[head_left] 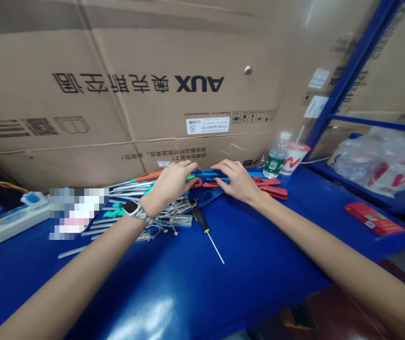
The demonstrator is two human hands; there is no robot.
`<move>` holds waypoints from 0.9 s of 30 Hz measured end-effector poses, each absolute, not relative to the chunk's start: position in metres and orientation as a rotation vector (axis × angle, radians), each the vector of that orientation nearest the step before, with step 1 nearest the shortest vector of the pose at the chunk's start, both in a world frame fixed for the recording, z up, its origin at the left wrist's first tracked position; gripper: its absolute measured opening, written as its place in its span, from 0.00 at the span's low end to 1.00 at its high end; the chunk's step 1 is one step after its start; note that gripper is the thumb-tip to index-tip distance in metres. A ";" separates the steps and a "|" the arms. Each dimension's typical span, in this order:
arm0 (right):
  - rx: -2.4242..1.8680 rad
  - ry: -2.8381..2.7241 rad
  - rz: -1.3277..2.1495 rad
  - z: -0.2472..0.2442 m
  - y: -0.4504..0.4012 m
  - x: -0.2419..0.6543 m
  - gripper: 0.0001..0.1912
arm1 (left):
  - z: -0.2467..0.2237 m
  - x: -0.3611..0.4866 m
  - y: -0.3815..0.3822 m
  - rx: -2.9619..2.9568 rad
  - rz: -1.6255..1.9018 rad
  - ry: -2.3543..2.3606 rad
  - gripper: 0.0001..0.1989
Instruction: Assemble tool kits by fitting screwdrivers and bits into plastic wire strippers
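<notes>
At the back of the blue table lies a pile of long pieces with red, blue and teal plastic handles point(274, 191) and thin metal shafts. My left hand point(174, 182), with a watch at the wrist, curls over the left part of these handles. Over their right part, my right hand point(237, 182) bends its fingers and thumb round the blue ones point(206, 174). The fingertips of both hands are partly hidden. Just in front of the handles is a screwdriver point(201, 219) with a black and yellow handle. Clear plastic parts with thin wires point(181, 220) lie beside my left wrist.
A large cardboard box point(146, 52) stands behind the table point(195, 293). To the right are a water bottle point(275, 158), a cup with a straw point(294, 158), a red packet point(374, 219) and a plastic bag point(386, 153). A white power strip point(14, 226) lies left.
</notes>
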State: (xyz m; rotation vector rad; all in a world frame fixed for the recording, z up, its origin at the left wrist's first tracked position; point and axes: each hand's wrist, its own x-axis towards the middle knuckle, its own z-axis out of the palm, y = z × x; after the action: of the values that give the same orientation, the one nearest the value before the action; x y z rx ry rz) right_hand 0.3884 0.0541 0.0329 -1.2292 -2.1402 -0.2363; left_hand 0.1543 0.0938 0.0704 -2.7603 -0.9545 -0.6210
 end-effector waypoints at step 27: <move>-1.277 -2.088 0.032 -0.001 0.061 0.339 0.13 | 0.034 0.104 0.082 -2.836 -0.683 -0.985 0.09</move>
State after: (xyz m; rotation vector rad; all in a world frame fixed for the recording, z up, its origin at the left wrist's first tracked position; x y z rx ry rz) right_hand 0.3390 0.0607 -0.0008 -1.2767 -2.0885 0.0319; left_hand 0.1042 0.0821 0.0336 -2.8359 -0.9850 -0.6827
